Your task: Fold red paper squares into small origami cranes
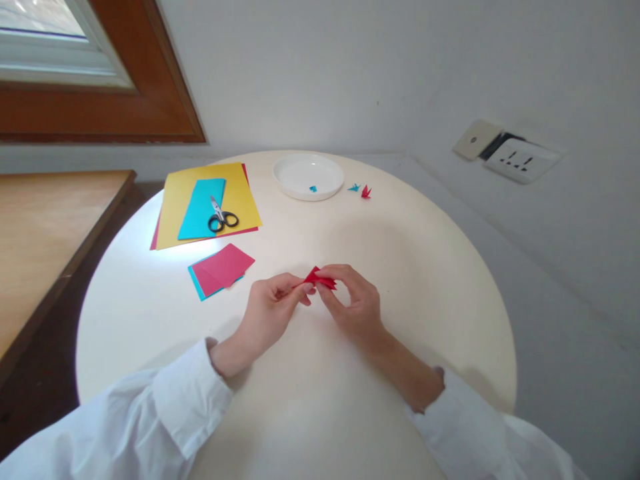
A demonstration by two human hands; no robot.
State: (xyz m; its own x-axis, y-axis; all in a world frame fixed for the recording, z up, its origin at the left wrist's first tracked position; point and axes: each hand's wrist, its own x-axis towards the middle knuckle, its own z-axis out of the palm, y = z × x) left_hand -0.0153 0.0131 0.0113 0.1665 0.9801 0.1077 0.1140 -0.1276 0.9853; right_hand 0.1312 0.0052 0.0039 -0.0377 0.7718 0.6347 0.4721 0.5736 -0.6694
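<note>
A small folded red paper piece is held between both hands above the middle of the round cream table. My left hand pinches its left end with thumb and fingers closed. My right hand pinches its right end, fingers curled around it. Both wrists rest on the tabletop, in white sleeves.
Small red and blue paper squares lie left of the hands. Farther back, black-handled scissors rest on blue, yellow and red sheets. A white dish holds a tiny blue piece; tiny blue and red folded figures sit beside it. A wooden desk stands left.
</note>
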